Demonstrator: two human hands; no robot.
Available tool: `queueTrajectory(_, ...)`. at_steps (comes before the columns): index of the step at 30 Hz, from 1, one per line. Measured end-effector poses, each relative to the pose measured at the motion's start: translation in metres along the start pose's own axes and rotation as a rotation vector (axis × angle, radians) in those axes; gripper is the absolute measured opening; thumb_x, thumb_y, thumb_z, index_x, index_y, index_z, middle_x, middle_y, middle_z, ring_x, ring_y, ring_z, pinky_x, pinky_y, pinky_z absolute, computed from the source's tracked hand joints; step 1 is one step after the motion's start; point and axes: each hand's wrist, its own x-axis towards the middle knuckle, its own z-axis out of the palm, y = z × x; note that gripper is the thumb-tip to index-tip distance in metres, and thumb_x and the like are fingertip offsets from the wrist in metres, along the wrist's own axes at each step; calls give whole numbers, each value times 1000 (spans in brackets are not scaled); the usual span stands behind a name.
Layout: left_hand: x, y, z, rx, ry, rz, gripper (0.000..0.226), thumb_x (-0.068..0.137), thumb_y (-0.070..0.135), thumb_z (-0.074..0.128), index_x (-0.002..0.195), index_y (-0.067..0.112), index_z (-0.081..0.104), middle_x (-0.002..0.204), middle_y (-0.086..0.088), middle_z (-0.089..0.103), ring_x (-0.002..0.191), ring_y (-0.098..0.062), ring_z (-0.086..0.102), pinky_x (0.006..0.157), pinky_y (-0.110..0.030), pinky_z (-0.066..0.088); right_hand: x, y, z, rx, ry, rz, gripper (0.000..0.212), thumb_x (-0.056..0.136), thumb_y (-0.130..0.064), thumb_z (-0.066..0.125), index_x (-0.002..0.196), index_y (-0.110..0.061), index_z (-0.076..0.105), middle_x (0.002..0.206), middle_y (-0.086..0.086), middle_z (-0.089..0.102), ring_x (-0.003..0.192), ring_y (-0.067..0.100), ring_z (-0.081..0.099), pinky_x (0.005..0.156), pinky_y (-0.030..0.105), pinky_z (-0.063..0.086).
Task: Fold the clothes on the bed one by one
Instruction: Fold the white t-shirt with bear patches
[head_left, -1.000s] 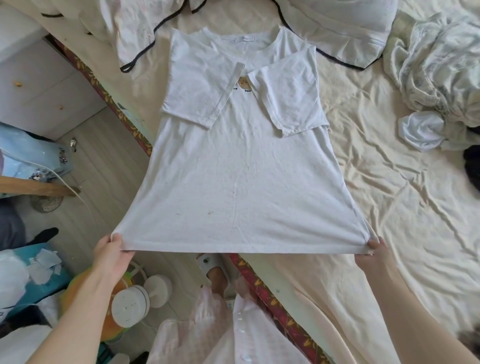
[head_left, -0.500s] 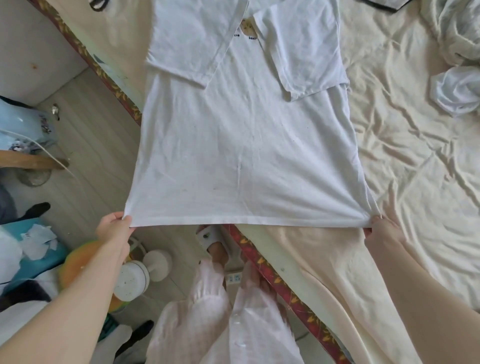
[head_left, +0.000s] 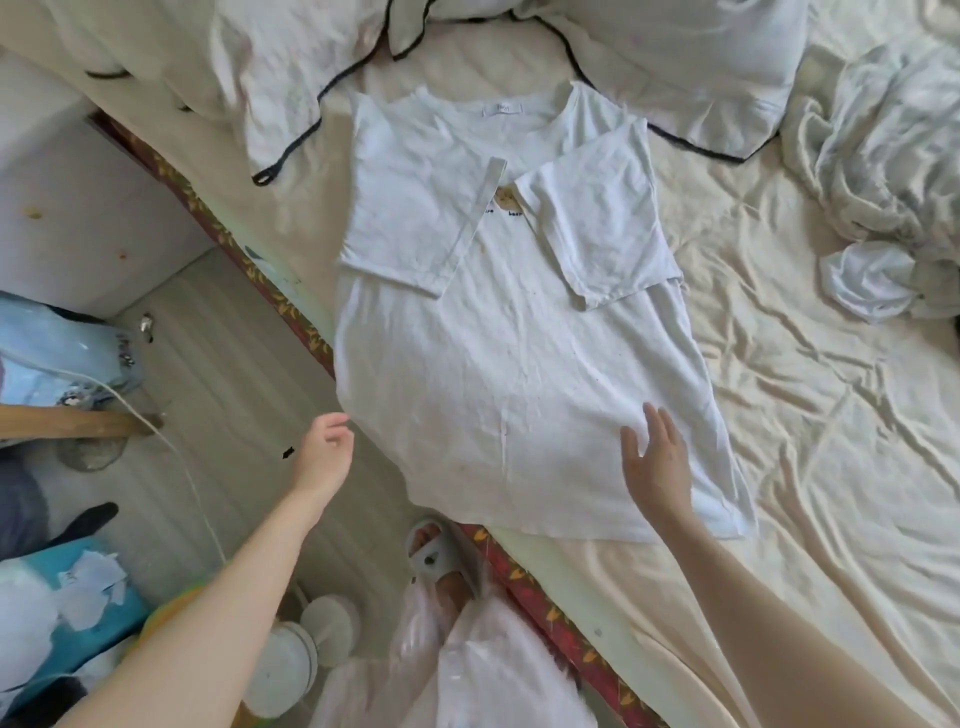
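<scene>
A person stands at the edge of a bed (head_left: 810, 467), looking down at two bare forearms reaching forward. The left hand (head_left: 322, 452) is off the mattress, over the floor (head_left: 218, 395), just beside the lower left edge of a white T-shirt (head_left: 509, 395); its fingers are loosely curled and hold nothing. The right hand (head_left: 657, 462) is spread flat, fingers straight and slightly apart, palm down over the lower right part of the T-shirt, gripping nothing; whether it presses the cloth or is just above it cannot be told. The T-shirt lies face up on the cream sheet, collar away from the person, both sleeves folded inward across the chest, its lower left corner overhanging the bed edge. A small white neck label (head_left: 503, 108) shows inside the collar, its print too small to read. Between the two sleeves a small tan picture with dark lettering peeks out; only the fragment "bear" can be made out. One T-shirt is laid out; a crumpled pale bundle (head_left: 878, 156) and a small white wad (head_left: 867, 280) sit to the right. A black-trimmed white garment (head_left: 291, 78) lies above.
</scene>
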Motion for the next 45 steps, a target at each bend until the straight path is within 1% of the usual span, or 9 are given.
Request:
queueTrajectory(13, 140, 153, -13, 13, 47, 172, 58, 97, 34, 49, 145, 10, 28, 146, -8, 37, 130, -23, 40, 99, -32, 35, 154, -157, 28, -335, -22, -426, 57, 100, -39, 38, 151, -20, 21, 160, 7, 11, 147, 27, 7, 116, 49, 7)
queueTrajectory(21, 198, 171, -10, 79, 190, 211, 23, 93, 29, 59, 101, 9, 54, 87, 1, 53, 91, -22, 51, 75, -30, 38, 225, -166, 40, -459, -196, -392, 66, 98, -44, 37, 152, -24, 5, 160, 3, 0, 147, 26, -4, 113, 58, 3)
queueTrajectory(24, 199, 174, -15, 36, 207, 184, 29, 92, 29, 59, 108, 5, 57, 96, -4, 56, 92, -22, 52, 75, -30, 38, 224, -168, 38, -342, -119, -427, 58, 96, -49, 38, 148, -24, 27, 157, 6, 22, 145, 27, 16, 112, 57, 10)
queueTrajectory(27, 201, 194, -19, 50, 153, 230, 32, 91, 35, 59, 113, 12, 54, 96, 4, 55, 95, -17, 53, 79, -28, 39, 234, -181, 21, -95, 142, -444, 57, 91, -54, 30, 125, -15, 54, 124, 5, 62, 118, 27, 55, 108, 54, 26)
queueTrajectory(30, 222, 235, -22, 38, 134, 301, 44, 90, 48, 56, 121, 17, 53, 103, 5, 57, 98, -17, 56, 83, -28, 40, 277, -200, -5, -47, 262, -379, 47, 96, -40, 31, 123, -8, 54, 121, 9, 61, 115, 31, 53, 103, 45, 28)
queueTrajectory(36, 280, 282, -4, 131, 234, 344, 37, 89, 33, 58, 61, 15, 43, 61, 0, 43, 66, -22, 45, 62, -31, 33, 392, -206, -51, -11, 210, -217, 47, 89, -9, 40, 135, -3, 45, 135, 20, 46, 125, 36, 42, 105, 39, 31)
queueTrajectory(39, 284, 278, 0, 181, 398, 348, 35, 94, 26, 54, 65, 14, 39, 62, 4, 38, 64, -21, 40, 60, -27, 26, 417, -199, -65, 244, 21, -8, 48, 85, -15, 57, 131, -7, 52, 110, 9, 58, 98, 21, 57, 83, 32, 46)
queueTrajectory(42, 284, 279, 4, 149, 516, 374, 40, 96, 23, 51, 63, 20, 28, 66, 6, 31, 73, -19, 37, 62, -23, 23, 429, -192, -65, 305, -16, 65, 8, 84, -12, 64, 90, -10, 68, 70, 1, 55, 48, 1, 55, 47, 17, 44)
queueTrajectory(45, 290, 275, 5, 111, 547, 390, 38, 95, 23, 52, 65, 21, 28, 68, 8, 30, 82, -20, 36, 70, -30, 30, 434, -190, -66, 407, 93, 107, 17, 82, -13, 63, 66, -15, 57, 58, -2, 49, 42, 5, 46, 37, 16, 35)
